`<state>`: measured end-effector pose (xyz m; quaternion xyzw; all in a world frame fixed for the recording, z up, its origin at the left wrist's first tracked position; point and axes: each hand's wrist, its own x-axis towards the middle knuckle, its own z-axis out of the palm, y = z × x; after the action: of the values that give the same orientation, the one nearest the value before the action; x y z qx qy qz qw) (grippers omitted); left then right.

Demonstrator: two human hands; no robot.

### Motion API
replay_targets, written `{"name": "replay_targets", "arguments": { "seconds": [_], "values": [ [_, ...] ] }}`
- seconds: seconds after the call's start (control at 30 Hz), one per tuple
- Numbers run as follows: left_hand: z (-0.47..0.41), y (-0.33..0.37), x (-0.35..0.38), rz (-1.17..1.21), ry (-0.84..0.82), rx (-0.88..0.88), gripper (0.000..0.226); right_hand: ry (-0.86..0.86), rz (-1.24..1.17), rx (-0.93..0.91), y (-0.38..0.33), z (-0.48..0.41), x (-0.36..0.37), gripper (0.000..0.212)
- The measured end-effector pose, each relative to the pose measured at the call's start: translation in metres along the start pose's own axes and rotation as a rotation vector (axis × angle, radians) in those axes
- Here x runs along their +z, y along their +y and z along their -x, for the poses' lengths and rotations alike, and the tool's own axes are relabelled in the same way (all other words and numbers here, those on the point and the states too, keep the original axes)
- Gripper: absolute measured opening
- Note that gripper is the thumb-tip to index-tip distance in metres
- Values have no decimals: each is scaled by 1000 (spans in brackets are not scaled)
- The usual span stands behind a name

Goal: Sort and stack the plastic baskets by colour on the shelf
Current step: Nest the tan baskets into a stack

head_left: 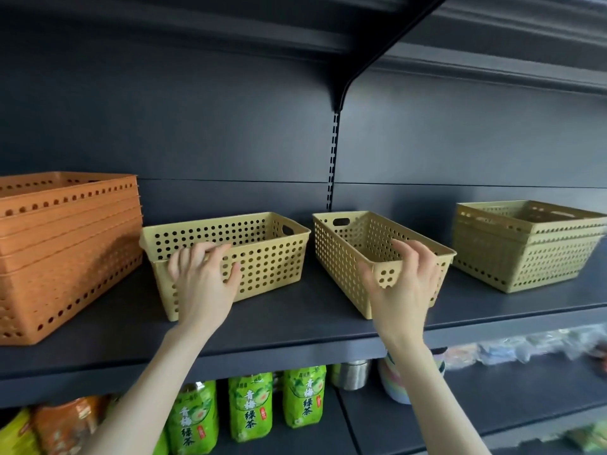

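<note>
Mostly sorted: orange basket stack (65,254) done far left of the shelf upright (332,162), yellow stack (525,247) started right, two loose yellow baskets left to nest — left hand (200,284) gripping left basket (236,254) rim, right hand (400,287) clamped on right basket (354,251) corner.

Left hand (202,284) gripping; right hand (402,287) gripping, arms raised.
</note>
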<state>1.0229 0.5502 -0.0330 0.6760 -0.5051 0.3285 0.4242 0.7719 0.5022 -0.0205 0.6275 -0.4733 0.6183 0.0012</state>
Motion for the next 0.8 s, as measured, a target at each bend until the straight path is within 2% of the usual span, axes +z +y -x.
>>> {"name": "replay_targets", "arguments": {
  "seconds": [0.07, 0.13, 0.2, 0.27, 0.33, 0.47, 0.7, 0.8],
  "values": [
    [1, -1, -1, 7, 15, 14, 36, -128, 180, -114, 2, -6, 10, 55],
    [2, -2, -2, 14, 17, 16, 37, -263, 363, -113, 7, -13, 18, 50],
    [4, -5, -2, 13, 16, 23, 39, -293, 449, -128, 10, -19, 23, 27],
    [5, -8, -2, -7, 18, 45, 41, -222, 386, -102, 13, -22, 24, 2],
    [5, -13, 0, -34, 29, 53, 37, -158, 325, -60, 18, -20, 22, 9],
    [5, -20, 1, -43, -10, -35, 35, -43, 189, -73, 24, -12, 11, 5],
    [6, -24, 1, 50, -47, -16, 33, 145, -27, -317, -5, -24, 0, 10],
    [7, -22, 0, 71, -60, -8, 34, 103, -142, -380, -24, -34, 2, 13]
  ]
}}
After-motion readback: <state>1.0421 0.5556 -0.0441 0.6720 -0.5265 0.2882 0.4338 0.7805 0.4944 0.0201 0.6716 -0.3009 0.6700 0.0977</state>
